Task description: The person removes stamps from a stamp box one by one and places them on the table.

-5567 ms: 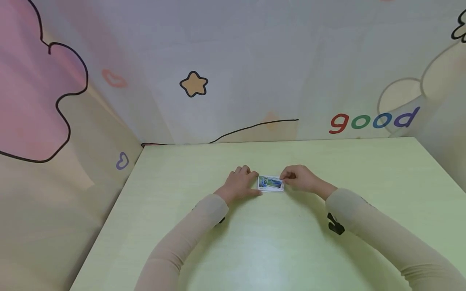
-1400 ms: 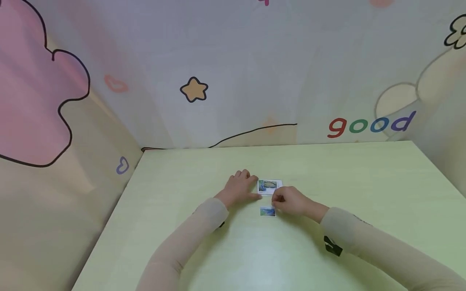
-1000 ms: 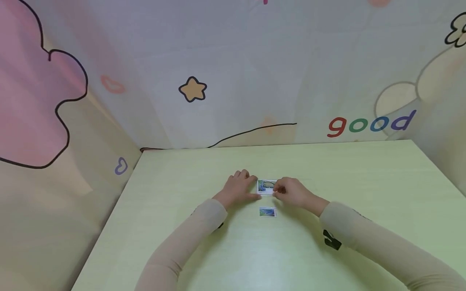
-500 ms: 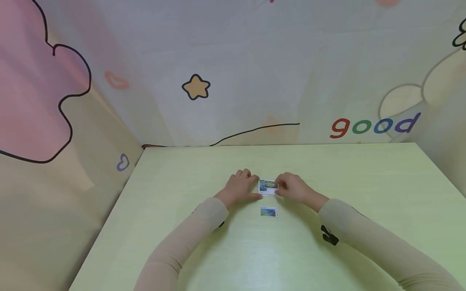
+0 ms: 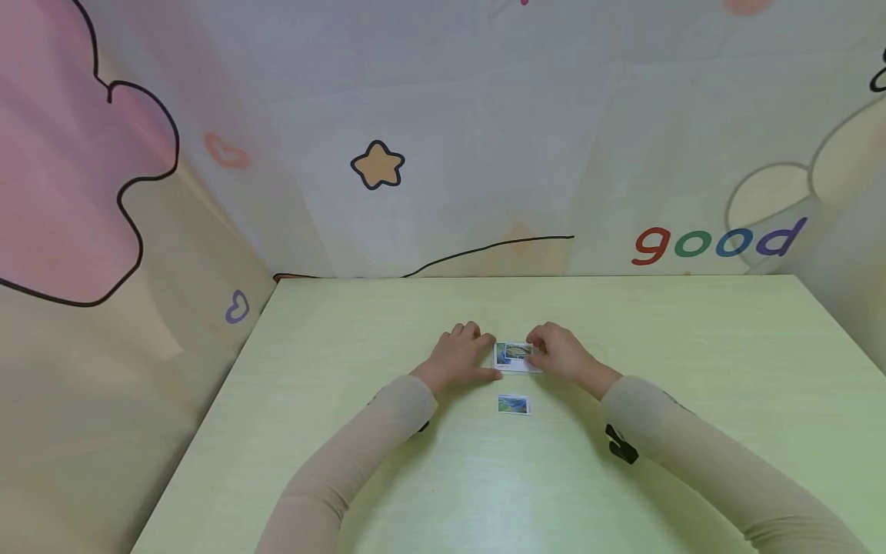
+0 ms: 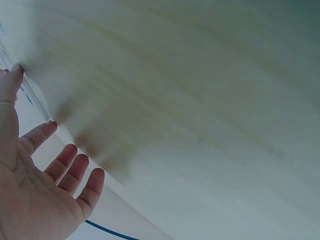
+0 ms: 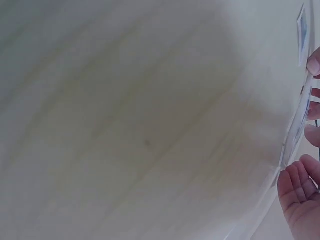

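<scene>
In the head view a small stack of picture cards point(image 5: 508, 368), white-edged with a blue-green picture and an oval pattern on top, lies on the table between both hands. My left hand point(image 5: 453, 360) holds its left end, thumb at the near corner and index finger at the far one. The other left fingers point(image 6: 70, 172) are spread loosely in the left wrist view. My right hand point(image 5: 566, 355) is at the right end, thumb over the edge and index finger bent at the far corner. Closer to the person lies a smaller blue-green card point(image 5: 514, 405), untouched.
The pale green-yellow table point(image 5: 443, 477) reaches back to a printed cloth wall point(image 5: 471, 138) with a star and the word "good". Another cloth side point(image 5: 138, 369) borders the left. Both forearms in beige sleeves point(image 5: 692, 446) cross the front of the table.
The smaller card was set down below the stack, and the stack's top picture differs from the earliest frame. My right hand has since gone back up to the stack's right end. The left hand stays.
</scene>
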